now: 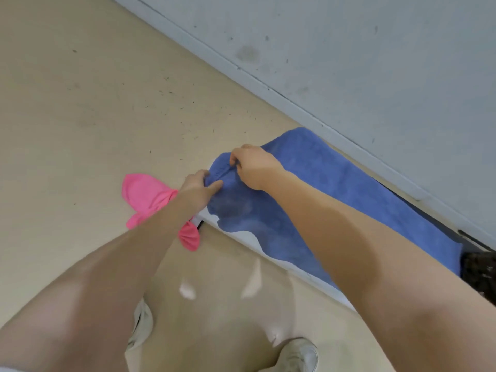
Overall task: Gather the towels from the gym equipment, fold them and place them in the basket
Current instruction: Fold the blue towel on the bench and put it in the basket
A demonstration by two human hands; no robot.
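A blue towel (335, 189) lies spread over a low white bench-like surface (249, 240) along the wall. My left hand (200, 182) grips the towel's near-left edge, fingers curled into the cloth. Just beyond it, my right hand (253, 163) pinches a fold of the same end. A pink towel (147, 196) lies crumpled on the floor beside the bench's left end, partly hidden behind my left forearm. No basket is in view.
A pale grey wall (349, 63) with a baseboard runs diagonally behind the bench. The beige floor (94, 103) stretches to the left. My shoes (298, 355) stand at the bottom. A dark object (480, 272) sits at the right edge.
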